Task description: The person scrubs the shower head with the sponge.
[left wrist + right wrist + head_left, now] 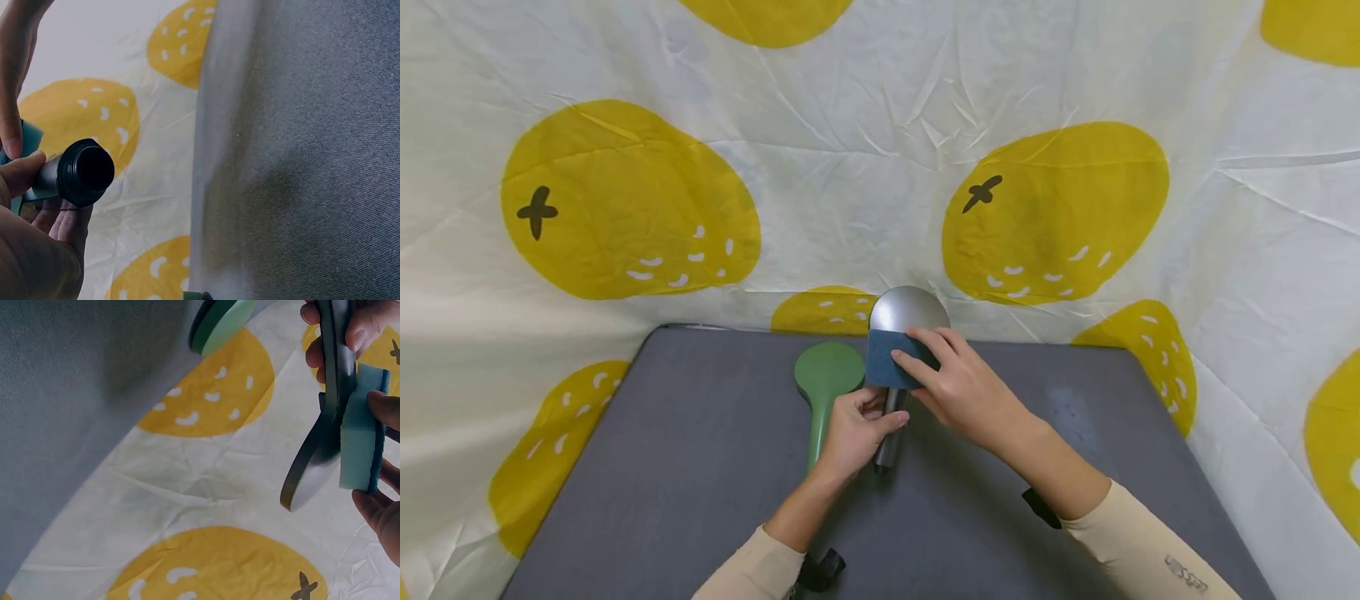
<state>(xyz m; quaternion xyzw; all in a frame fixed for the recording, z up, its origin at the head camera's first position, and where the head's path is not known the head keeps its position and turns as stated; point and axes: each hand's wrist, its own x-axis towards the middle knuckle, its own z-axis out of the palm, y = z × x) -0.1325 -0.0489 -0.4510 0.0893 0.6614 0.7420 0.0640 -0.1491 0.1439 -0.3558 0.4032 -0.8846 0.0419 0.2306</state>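
Observation:
My left hand [853,433] grips the dark handle of a silver handheld shower head [910,308], its round head pointing up and away from me. At the handle's lower end, a black threaded opening [87,172] faces the left wrist camera. In my right hand [973,392] is a sponge [891,360], dark blue on one face and light teal on the other. The right wrist view shows the light side of the sponge [359,440] laid against the shower head where handle and head meet. A green handheld shower head [829,371] lies left of my hands.
A grey cloth-covered table [700,450] spreads beneath the hands. Behind it and at the sides hangs a white curtain [850,200] printed with big yellow fruits. Black straps [822,571] sit at both wrists.

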